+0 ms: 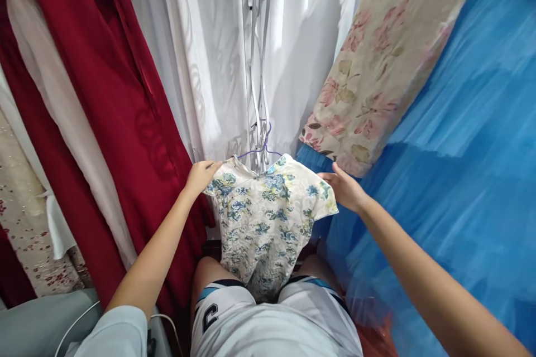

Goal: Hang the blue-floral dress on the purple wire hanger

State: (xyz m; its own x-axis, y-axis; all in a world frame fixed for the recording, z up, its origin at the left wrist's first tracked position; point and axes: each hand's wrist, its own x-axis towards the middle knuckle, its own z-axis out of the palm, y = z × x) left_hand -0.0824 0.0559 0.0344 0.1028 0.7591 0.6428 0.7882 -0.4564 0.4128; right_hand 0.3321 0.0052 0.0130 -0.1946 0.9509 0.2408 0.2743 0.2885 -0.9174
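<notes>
A short-sleeved white blouse [263,217] with blue, green and yellow flowers hangs in front of me on a thin purple hanger [268,142]. Its hem drops between my knees. My left hand [203,177] is closed on the blouse's left shoulder and sleeve, fingertips on top of the cloth, thumb out of sight. At the opposite sleeve, my right hand [347,187] has its thumb raised apart from the fabric. One of its fingers touches the sleeve's upper edge, and the others are partly hidden behind it.
White metal bars [260,56] come down to the hanger, against white curtain-like cloth [293,39]. Red garments [117,95] hang on the left. A floral cloth [368,67] and blue tulle [452,178] hang on the right. A white cable [77,321] lies at lower left.
</notes>
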